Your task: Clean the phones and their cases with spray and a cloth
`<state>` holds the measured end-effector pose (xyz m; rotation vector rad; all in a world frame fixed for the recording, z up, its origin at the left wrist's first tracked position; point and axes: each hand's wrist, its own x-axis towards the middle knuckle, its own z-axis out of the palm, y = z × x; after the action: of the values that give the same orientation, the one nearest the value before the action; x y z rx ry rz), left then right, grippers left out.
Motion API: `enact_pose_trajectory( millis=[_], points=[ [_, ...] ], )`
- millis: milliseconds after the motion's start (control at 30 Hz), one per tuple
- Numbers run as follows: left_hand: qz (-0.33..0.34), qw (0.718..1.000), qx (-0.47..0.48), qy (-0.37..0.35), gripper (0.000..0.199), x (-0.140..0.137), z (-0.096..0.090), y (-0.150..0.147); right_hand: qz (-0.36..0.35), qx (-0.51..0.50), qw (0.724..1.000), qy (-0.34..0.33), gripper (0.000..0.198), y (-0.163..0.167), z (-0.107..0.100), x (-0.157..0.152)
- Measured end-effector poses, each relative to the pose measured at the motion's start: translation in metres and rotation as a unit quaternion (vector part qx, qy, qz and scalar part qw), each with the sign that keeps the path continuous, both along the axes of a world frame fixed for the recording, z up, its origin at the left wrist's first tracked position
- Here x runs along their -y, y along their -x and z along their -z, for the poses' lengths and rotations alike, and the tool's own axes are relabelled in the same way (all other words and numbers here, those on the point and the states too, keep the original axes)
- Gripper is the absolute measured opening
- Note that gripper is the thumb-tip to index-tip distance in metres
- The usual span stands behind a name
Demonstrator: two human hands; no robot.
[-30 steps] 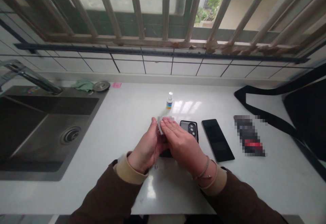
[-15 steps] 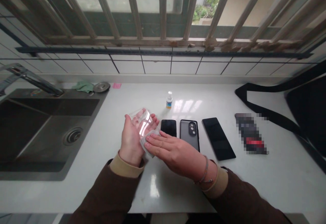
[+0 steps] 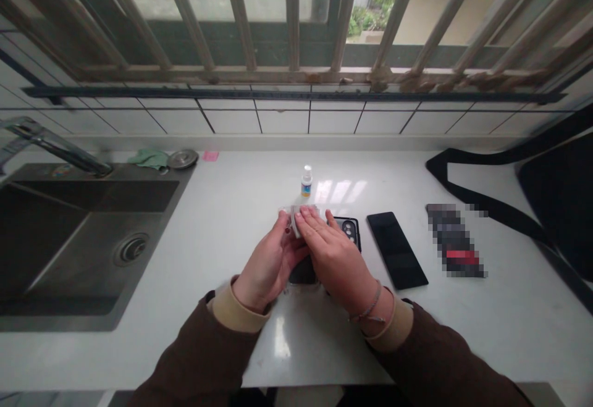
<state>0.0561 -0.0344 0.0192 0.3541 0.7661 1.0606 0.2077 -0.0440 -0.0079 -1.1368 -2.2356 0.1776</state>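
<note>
My left hand cradles a clear phone case from below, its thumb along the left edge. Laid over it from the right, my right hand presses a folded white wipe against the case with flat fingers. Most of the case is hidden by the two hands. Under them a dark phone lies on the counter, partly covered. A black-edged phone case with camera cutouts peeks out beside my right hand. Further right lies a black phone.
Beyond the hands stands a small white bottle on the white counter. A steel sink with a tap is at left. At right are a blurred dark item and a black strap. Window bars line the back.
Both hands have moved right and slightly away from me with the clear case. The wipe has slid from the case's near end toward its far end.
</note>
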Motion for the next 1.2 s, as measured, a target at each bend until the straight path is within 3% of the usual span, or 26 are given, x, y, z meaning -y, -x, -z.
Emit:
enact_pose_trajectory(
  millis=[200,367,500,600,667,733,833,933,1000,1067,1133,1200],
  points=[
    [-0.181,0.983,-0.019,0.013,0.057,-0.010,-0.007,0.012,-0.112,-0.058,0.991,0.034,0.053,0.004,0.003,0.001],
    [-0.339,0.940,-0.008,-0.034,0.063,-0.017,-0.017,0.030,-0.158,-0.204,0.949,0.180,0.047,0.008,-0.003,0.007],
    [-0.370,0.920,-0.040,-0.120,0.053,-0.012,-0.025,0.028,-0.081,-0.358,0.860,0.354,0.036,0.012,-0.003,0.008],
    [-0.356,0.913,-0.093,-0.178,0.031,-0.005,-0.027,0.019,-0.074,-0.466,0.745,0.471,0.035,0.017,0.005,0.007],
    [-0.353,0.905,-0.113,-0.211,0.030,-0.001,-0.025,0.014,-0.085,-0.524,0.676,0.511,0.038,0.019,0.009,0.006],
    [-0.349,0.896,-0.120,-0.248,0.042,0.002,-0.024,0.011,-0.087,-0.553,0.642,0.524,0.042,0.021,0.011,0.007],
    [-0.359,0.882,-0.130,-0.275,0.042,0.002,-0.022,0.014,-0.091,-0.545,0.631,0.544,0.043,0.021,0.009,0.008],
    [-0.397,0.869,-0.151,-0.253,0.032,-0.002,-0.023,0.020,-0.120,-0.511,0.632,0.571,0.039,0.019,0.004,0.011],
    [-0.413,0.872,-0.144,-0.221,0.023,-0.007,-0.023,0.024,-0.145,-0.496,0.630,0.580,0.035,0.016,0.003,0.012],
    [-0.410,0.888,-0.116,-0.171,0.028,-0.011,-0.022,0.028,-0.154,-0.506,0.633,0.565,0.033,0.012,0.003,0.013],
    [-0.384,0.910,-0.097,-0.123,0.041,-0.014,-0.019,0.028,-0.142,-0.521,0.662,0.519,0.031,0.007,0.003,0.012],
    [-0.342,0.928,-0.110,-0.104,0.050,-0.015,-0.014,0.027,-0.127,-0.523,0.713,0.449,0.027,0.003,0.000,0.009]
  ],
)
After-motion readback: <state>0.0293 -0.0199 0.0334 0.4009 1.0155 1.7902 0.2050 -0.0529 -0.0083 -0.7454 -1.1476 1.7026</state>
